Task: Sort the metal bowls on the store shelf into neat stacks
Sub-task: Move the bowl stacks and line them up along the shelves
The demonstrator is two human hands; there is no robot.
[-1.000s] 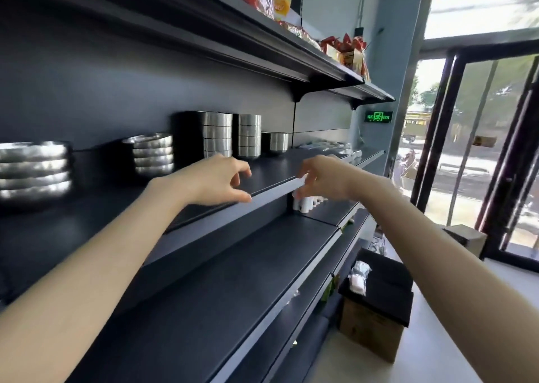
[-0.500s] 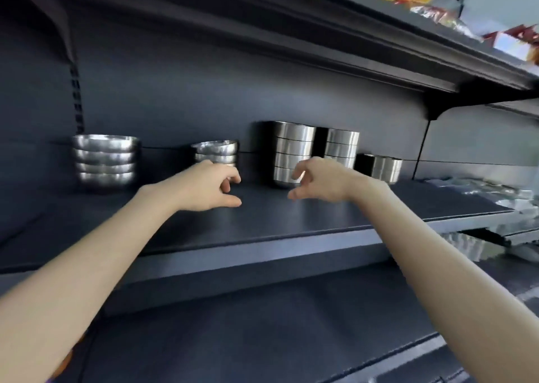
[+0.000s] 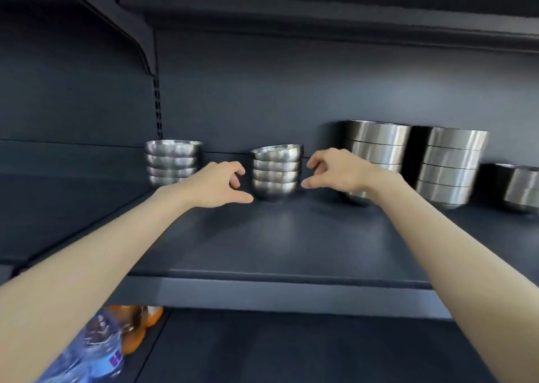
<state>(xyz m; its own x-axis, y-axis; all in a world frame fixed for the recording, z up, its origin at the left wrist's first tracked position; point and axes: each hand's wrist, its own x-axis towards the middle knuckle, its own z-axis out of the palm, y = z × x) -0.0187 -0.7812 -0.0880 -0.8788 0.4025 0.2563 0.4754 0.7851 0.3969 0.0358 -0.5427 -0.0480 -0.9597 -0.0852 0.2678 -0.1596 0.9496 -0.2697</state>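
Steel straight-sided bowls (image 3: 522, 188) at far right are cut off; the right hand (image 3: 338, 168) hides part of a tall steel bowl stack (image 3: 376, 146). Four rounded shiny steel bowls (image 3: 275, 172) stand stacked far back on the dark grey shelf (image 3: 291, 237), top one tilted. The left hand (image 3: 217, 186) and the right flank them, half-curled, apparently gripping nothing.

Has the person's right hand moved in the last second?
Yes. The right hand went leftward, from the tall straight-sided steel bowl stack toward the tilted-top round steel bowl stack.
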